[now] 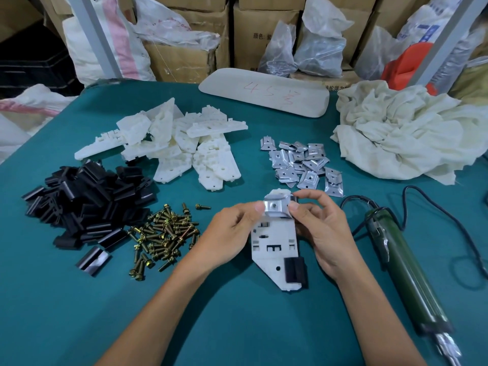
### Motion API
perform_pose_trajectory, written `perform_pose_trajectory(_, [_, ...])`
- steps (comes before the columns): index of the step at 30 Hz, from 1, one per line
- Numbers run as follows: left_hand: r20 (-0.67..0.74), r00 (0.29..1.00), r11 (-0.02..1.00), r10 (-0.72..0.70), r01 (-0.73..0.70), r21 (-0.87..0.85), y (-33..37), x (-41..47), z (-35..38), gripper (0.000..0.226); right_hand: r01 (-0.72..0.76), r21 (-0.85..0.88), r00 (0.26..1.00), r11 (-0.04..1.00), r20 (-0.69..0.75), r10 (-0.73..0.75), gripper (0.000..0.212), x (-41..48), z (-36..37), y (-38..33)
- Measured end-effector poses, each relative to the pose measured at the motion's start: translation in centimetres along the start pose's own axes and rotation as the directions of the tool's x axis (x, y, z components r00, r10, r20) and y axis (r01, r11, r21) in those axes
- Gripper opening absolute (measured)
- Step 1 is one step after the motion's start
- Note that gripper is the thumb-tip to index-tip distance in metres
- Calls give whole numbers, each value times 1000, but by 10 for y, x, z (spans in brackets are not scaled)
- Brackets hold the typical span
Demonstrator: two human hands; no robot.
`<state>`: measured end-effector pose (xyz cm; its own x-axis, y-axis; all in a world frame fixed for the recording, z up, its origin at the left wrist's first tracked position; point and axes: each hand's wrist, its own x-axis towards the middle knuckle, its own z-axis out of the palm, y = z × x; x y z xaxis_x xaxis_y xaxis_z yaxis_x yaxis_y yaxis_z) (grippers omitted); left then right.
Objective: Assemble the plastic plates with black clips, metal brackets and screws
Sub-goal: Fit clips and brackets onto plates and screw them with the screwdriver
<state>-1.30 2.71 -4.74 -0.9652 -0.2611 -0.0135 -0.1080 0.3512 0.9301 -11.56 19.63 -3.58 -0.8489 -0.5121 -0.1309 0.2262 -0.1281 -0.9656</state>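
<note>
I hold a white plastic plate (274, 244) above the green table, with a black clip (295, 270) fitted on its near right edge. My left hand (232, 233) grips the plate's left side, thumb on a metal bracket (276, 207) lying across the plate's far end. My right hand (322, 228) pinches the bracket's right edge. On the table lie a heap of white plates (179, 143), a pile of black clips (87, 204), loose brass screws (163, 233) and several metal brackets (303, 165).
A green electric screwdriver (404, 270) with its black cable lies at the right. A crumpled cream cloth (406, 133) sits at the back right, and a beige padded board (264, 96) marked in red at the back. Cardboard boxes and plastic bags stand behind the table.
</note>
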Motion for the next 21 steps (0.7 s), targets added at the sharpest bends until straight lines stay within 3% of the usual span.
perform_pose_trajectory(4, [-272,960,987,61,-16,163,11,33,-9,22,83,-319,985,944,-116,-126,7,3,-8,7])
perform_pose_trajectory(6, [-240,967,966,86,-22,257,19,61,-12,31,109,-426,966,898,-170,-198,8,6,-12,11])
perform_pose_trajectory(9, [-71,992,893,100,-58,447,29,104,-9,54,123,-382,965,916,-169,-201,2,7,-16,12])
perform_pose_trajectory(13, [105,994,799,-14,-52,599,33,141,-2,73,126,-367,964,922,-176,-202,8,8,-17,12])
perform_pose_trajectory(17, [100,995,734,-3,-66,676,34,153,0,73,101,-369,965,924,-190,-181,7,9,-18,10])
perform_pose_trajectory(21, [46,980,634,194,-161,756,35,132,-17,78,99,-372,965,923,-189,-180,8,8,-18,8])
